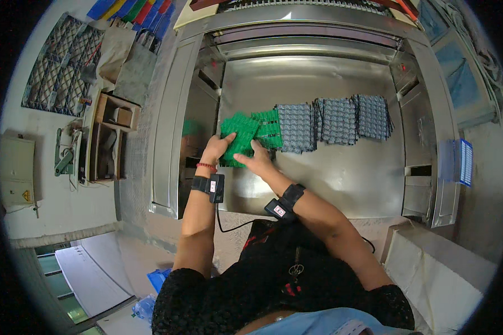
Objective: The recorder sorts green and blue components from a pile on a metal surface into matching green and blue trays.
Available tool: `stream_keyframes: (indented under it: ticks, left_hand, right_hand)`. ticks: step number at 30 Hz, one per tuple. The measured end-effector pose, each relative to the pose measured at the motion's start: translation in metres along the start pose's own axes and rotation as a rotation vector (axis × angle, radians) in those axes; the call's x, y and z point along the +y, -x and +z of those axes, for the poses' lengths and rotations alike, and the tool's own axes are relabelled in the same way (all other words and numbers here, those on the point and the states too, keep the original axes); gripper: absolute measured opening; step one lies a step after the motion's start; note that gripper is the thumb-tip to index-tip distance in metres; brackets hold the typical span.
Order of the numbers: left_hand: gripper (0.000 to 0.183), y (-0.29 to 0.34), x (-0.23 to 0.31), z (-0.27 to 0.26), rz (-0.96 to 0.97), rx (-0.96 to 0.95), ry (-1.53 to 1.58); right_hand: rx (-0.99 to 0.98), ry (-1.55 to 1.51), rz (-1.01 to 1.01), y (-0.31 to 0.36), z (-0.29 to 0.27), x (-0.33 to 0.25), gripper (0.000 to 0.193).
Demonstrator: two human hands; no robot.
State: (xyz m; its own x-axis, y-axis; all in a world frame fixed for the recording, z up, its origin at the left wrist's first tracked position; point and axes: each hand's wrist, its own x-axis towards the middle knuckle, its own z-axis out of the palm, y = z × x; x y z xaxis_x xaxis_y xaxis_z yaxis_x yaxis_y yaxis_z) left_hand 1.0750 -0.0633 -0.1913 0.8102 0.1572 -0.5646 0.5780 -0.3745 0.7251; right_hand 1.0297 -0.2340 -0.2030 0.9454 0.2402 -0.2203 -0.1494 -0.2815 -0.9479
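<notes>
A stack of green fabric pieces (pixel 240 128), apparently knitted, is tilted at the left end of the steel bin. My left hand (pixel 215 148) grips its left edge, thumb on top and the other fingers hidden beneath. At the stack's lower right corner, my right hand (pixel 255 160) touches it with thumb and forefinger spread apart. More green pieces (pixel 269 127) with dark stripes lie just right of that stack. Beside them, grey patterned pieces form a row of overlapping piles: a left pile (pixel 296 127), a middle pile (pixel 339 121) and a right pile (pixel 373 117).
The steel bin (pixel 318 184) has raised side frames at its left (pixel 173 128) and right (pixel 444 139). Machine parts (pixel 307 8) run along the far edge. A blue-and-white card (pixel 465 162) hangs on the right frame. A black cable (pixel 235 229) trails from my wrist device.
</notes>
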Motion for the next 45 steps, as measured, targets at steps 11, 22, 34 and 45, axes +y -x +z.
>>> stream_keyframes:
  ticks: [11,22,34,45]
  left_hand:
    - [0.038,0.068,-0.036,-0.004,-0.101,-0.076,0.571]
    - [0.048,0.111,-0.106,0.013,0.004,-0.139,0.930]
    - [0.052,0.132,-0.077,0.041,0.094,-0.212,1.263]
    - [0.059,0.135,-0.070,0.058,0.101,-0.398,1.434]
  right_hand:
    - [-0.107,-0.197,0.012,0.035,0.001,0.015,0.083]
    - [0.034,0.997,-0.488,0.020,-0.077,0.013,0.047]
    - [0.494,0.908,-0.917,0.047,-0.136,0.001,0.027]
    - [-0.053,0.666,-1.150,0.101,-0.070,-0.043,0.017]
